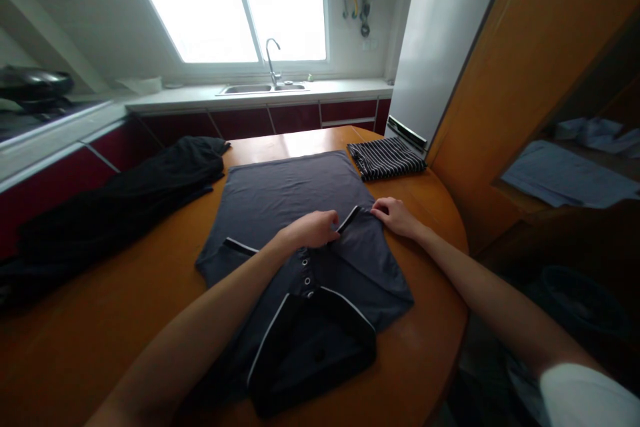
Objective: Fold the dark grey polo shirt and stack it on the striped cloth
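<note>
A dark grey polo shirt (pixel 295 183) lies spread front side up on the table, its black, white-edged collar (pixel 280 347) toward me and its hem at the far end. My left hand (pixel 315 229) reaches across the shirt and pinches the black-and-white cuff of the sleeve on the right, which is folded in over the body. At the shirt's right edge, beside that sleeve, my right hand (pixel 393 215) has thumb and fingers closed on the cloth. The other cuff (pixel 241 246) lies on the left side of the shirt, partly behind my left forearm.
A folded black-and-white striped garment (pixel 387 157) sits at the table's far right. Dark clothes (pixel 125 200) are heaped along the left side. Beyond the round-edged wooden table (pixel 425 340) stand a counter with a sink (pixel 247 89) and a fridge (pixel 435 33).
</note>
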Tool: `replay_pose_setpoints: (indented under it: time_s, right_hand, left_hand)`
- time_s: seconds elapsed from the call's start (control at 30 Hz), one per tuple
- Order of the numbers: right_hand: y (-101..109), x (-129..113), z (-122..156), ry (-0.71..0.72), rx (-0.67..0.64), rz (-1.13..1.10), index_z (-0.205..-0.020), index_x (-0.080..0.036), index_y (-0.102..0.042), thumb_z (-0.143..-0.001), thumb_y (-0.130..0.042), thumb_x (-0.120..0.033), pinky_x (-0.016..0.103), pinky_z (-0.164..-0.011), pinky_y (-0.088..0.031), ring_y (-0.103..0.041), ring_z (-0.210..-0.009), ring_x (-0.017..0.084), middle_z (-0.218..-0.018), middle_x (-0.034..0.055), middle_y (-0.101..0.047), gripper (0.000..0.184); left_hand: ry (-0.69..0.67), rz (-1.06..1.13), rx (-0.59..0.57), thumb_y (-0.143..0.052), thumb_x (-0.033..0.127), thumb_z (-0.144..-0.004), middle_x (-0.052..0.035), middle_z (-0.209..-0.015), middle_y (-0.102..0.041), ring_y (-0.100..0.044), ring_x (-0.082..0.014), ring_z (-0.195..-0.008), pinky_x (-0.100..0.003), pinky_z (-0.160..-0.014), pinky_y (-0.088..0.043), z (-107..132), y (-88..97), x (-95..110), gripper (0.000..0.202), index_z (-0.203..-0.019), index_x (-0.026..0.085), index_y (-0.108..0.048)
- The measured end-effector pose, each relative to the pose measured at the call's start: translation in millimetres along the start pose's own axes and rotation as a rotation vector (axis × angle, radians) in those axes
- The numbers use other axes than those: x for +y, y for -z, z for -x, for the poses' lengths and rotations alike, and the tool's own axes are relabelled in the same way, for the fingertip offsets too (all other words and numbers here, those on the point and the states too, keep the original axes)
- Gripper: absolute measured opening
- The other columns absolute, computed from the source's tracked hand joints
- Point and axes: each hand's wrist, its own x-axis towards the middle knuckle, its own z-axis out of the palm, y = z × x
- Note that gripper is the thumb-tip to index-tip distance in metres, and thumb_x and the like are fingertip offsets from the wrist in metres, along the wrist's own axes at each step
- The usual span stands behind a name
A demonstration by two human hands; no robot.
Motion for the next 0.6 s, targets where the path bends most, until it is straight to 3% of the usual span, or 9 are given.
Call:
replay_pose_setpoints:
  time_s: [0.07, 0.13, 0.23, 0.33, 0.43, 0.53, 0.6]
  right_hand:
    - [0, 0, 0, -0.002, 0.0, -0.002, -0.083, -0.021, -0.072, -0.091, -0.063, -0.031, 0.029, -0.072, -0.041, -0.061, -0.078, 0.019, -0.084, 0.0042, -0.072, 0.016]
    - [-1, 0, 0, -0.001, 0.003, 0.005, -0.083, -0.021, -0.072, -0.091, -0.063, -0.031, 0.029, -0.073, -0.04, -0.061, -0.078, 0.019, -0.084, 0.0042, -0.072, 0.016]
    - [-1, 1, 0, 0.001, 0.008, 0.013, -0.083, -0.021, -0.072, -0.091, -0.063, -0.031, 0.03, -0.073, -0.041, -0.061, -0.078, 0.019, -0.083, 0.0046, -0.072, 0.015]
    - [-2, 2, 0, 0.005, 0.014, 0.018, -0.083, -0.021, -0.071, -0.09, -0.064, -0.03, 0.03, -0.074, -0.041, -0.061, -0.078, 0.019, -0.083, 0.0047, -0.072, 0.014]
    - [-1, 2, 1, 0.006, 0.021, 0.018, -0.083, -0.021, -0.071, -0.09, -0.064, -0.03, 0.03, -0.075, -0.042, -0.061, -0.078, 0.019, -0.083, 0.0044, -0.072, 0.013]
    - [-2, 1, 1, 0.008, 0.024, 0.024, -0.082, -0.021, -0.07, -0.089, -0.065, -0.03, 0.03, -0.074, -0.042, -0.061, -0.077, 0.019, -0.083, 0.0043, -0.071, 0.012]
    - [-2, 0, 1, 0.012, 0.029, 0.028, -0.082, -0.021, -0.069, -0.088, -0.065, -0.03, 0.03, -0.073, -0.042, -0.06, -0.077, 0.019, -0.083, 0.0046, -0.071, 0.011]
  left_hand:
    - [-0.081, -0.064, 0.051, -0.072, 0.033, -0.082, -0.0054, -0.106, -0.065, -0.064, -0.0206, -0.093, -0.025, -0.078, -0.047, 7, 2.7, 5, 0.035, -0.114, 0.022, -0.063]
    - [-0.249, -0.117, 0.077, -0.077, 0.028, -0.077, -0.0055, -0.115, -0.061, -0.061, -0.0232, -0.104, -0.028, -0.088, -0.046, 15, 5.3, 14, 0.04, -0.115, 0.025, -0.064]
    - [-0.485, -0.16, -0.017, -0.072, 0.011, -0.073, -0.0029, -0.107, -0.063, -0.059, -0.023, -0.105, -0.028, -0.092, -0.044, 21, 2.8, 27, 0.031, -0.1, 0.026, -0.067]
    - [-0.524, -0.143, -0.112, -0.06, 0.0, -0.072, -0.0011, -0.091, -0.066, -0.061, -0.0197, -0.09, -0.026, -0.082, -0.045, 17, -7.2, 30, 0.027, -0.085, 0.023, -0.065]
    - [-0.539, -0.043, -0.149, -0.056, -0.002, -0.071, 0.0018, -0.081, -0.065, -0.06, -0.0166, -0.076, -0.025, -0.072, -0.045, 9, -11.8, 23, 0.028, -0.081, 0.023, -0.065]
    - [-0.549, 0.075, -0.205, -0.062, 0.003, -0.074, 0.0035, -0.079, -0.066, -0.06, -0.0146, -0.071, -0.023, -0.069, -0.045, 6, -0.9, 15, 0.027, -0.088, 0.024, -0.07]
    - [-0.544, 0.133, -0.165, -0.066, 0.009, -0.078, 0.0021, -0.084, -0.069, -0.062, -0.0144, -0.074, -0.023, -0.07, -0.045, 11, 14.4, 12, 0.026, -0.098, 0.024, -0.072]
